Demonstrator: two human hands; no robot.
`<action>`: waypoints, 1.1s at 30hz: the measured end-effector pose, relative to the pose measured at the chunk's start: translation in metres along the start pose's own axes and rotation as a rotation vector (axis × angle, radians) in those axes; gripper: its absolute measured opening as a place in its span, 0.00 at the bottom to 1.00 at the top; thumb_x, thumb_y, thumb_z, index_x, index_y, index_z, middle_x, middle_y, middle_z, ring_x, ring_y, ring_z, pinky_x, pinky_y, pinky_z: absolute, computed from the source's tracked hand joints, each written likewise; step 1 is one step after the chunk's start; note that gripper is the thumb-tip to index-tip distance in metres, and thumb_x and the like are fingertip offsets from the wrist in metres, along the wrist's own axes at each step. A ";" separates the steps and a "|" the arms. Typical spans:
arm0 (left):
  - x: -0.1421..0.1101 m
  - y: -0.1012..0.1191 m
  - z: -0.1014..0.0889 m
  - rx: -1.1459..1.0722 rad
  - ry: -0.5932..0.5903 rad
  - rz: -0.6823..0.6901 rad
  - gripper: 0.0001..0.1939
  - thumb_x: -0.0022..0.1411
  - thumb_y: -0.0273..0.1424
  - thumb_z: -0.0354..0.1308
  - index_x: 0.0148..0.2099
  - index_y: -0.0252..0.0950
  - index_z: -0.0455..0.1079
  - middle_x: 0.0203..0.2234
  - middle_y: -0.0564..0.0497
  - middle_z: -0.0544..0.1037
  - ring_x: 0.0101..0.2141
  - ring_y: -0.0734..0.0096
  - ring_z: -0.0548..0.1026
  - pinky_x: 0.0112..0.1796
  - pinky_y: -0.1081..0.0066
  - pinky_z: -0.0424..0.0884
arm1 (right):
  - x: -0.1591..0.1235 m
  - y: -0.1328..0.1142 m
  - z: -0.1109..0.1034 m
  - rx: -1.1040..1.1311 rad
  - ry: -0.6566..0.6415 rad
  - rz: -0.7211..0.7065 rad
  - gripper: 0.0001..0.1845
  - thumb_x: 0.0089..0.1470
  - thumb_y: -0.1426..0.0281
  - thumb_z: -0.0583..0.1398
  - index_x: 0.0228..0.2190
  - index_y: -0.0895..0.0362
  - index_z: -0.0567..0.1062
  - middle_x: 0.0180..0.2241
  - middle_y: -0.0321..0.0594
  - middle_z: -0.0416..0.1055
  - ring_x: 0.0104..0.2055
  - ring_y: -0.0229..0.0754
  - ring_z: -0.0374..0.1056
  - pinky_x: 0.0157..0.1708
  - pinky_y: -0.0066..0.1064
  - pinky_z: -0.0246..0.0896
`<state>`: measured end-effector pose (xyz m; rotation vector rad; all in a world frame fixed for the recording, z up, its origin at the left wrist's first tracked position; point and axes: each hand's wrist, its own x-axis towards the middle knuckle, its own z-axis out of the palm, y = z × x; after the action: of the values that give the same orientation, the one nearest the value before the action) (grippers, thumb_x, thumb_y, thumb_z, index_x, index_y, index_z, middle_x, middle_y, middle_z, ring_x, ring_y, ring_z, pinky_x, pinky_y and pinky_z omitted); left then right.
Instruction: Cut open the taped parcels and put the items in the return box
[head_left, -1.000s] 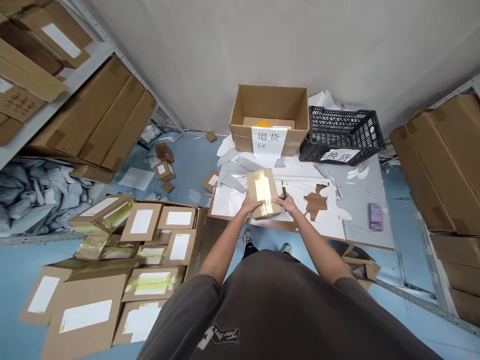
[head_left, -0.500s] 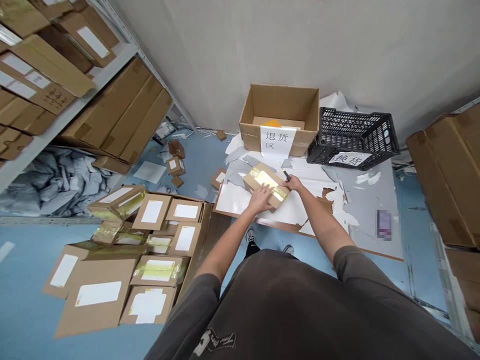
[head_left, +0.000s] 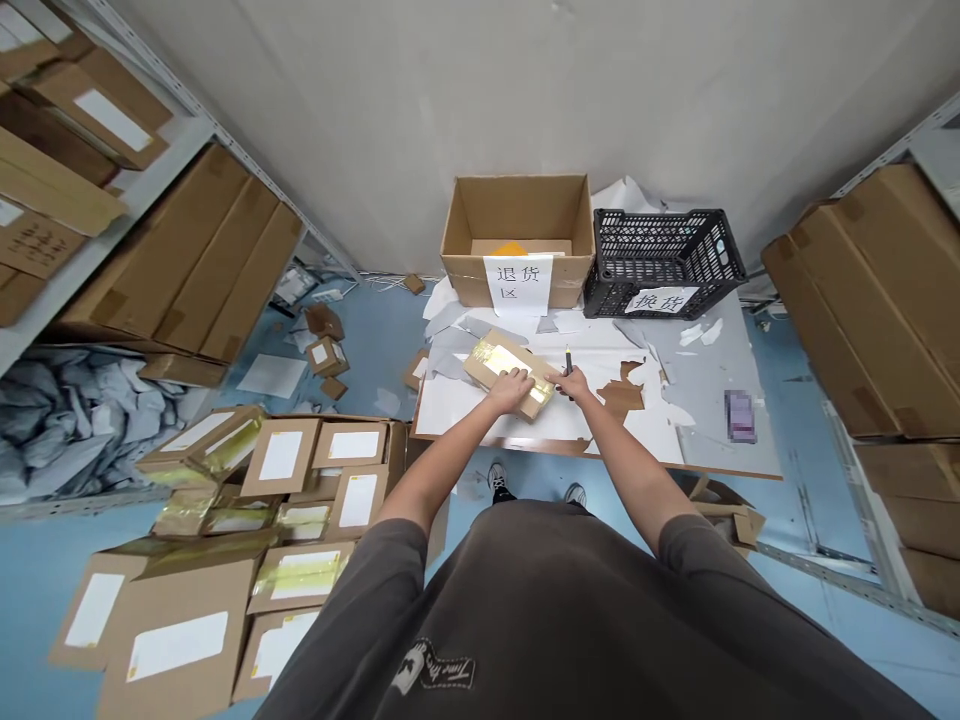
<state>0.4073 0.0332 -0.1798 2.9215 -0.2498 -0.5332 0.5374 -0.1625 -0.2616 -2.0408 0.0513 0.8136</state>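
Observation:
A small cardboard parcel [head_left: 496, 360] wrapped in yellow tape lies at an angle on the table [head_left: 712, 400], on white paper. My left hand [head_left: 511, 385] rests flat on top of the parcel with its fingers spread. My right hand [head_left: 573, 382] is at the parcel's right end, closed around a thin black and yellow cutter [head_left: 568, 358] that points away from me.
An open cardboard box [head_left: 517, 240] with a paper sign and a black plastic crate [head_left: 660, 262] stand at the table's far edge. Several labelled parcels [head_left: 300, 470] fill boxes on the floor to my left. Shelves with large cartons [head_left: 870, 290] stand on both sides.
The parcel turned from pointing straight away from me to lying at an angle. My left hand came onto its top. My right hand stayed at its right end with the cutter.

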 end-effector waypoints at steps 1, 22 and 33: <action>0.001 0.001 0.001 -0.021 -0.005 -0.007 0.35 0.56 0.29 0.71 0.65 0.42 0.69 0.63 0.36 0.69 0.63 0.40 0.65 0.60 0.49 0.62 | -0.001 0.000 0.002 -0.021 0.005 -0.012 0.34 0.44 0.49 0.77 0.38 0.49 0.63 0.31 0.34 0.74 0.30 0.41 0.73 0.28 0.30 0.69; 0.008 0.015 0.015 -0.143 0.052 -0.066 0.45 0.48 0.38 0.79 0.66 0.41 0.69 0.65 0.36 0.69 0.64 0.36 0.65 0.64 0.50 0.60 | -0.027 -0.018 -0.028 -0.070 0.002 -0.192 0.24 0.57 0.47 0.69 0.33 0.51 0.70 0.24 0.34 0.71 0.27 0.45 0.74 0.26 0.30 0.66; -0.002 0.016 0.022 -0.140 0.055 -0.042 0.49 0.50 0.35 0.77 0.71 0.35 0.61 0.71 0.30 0.63 0.68 0.33 0.63 0.65 0.48 0.59 | -0.081 0.015 -0.065 -0.213 -0.364 -0.220 0.23 0.58 0.45 0.68 0.33 0.51 0.71 0.21 0.30 0.72 0.19 0.39 0.64 0.21 0.27 0.58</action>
<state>0.3950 0.0152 -0.1959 2.8060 -0.1378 -0.4561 0.5030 -0.2421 -0.2027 -2.0155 -0.4742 1.0712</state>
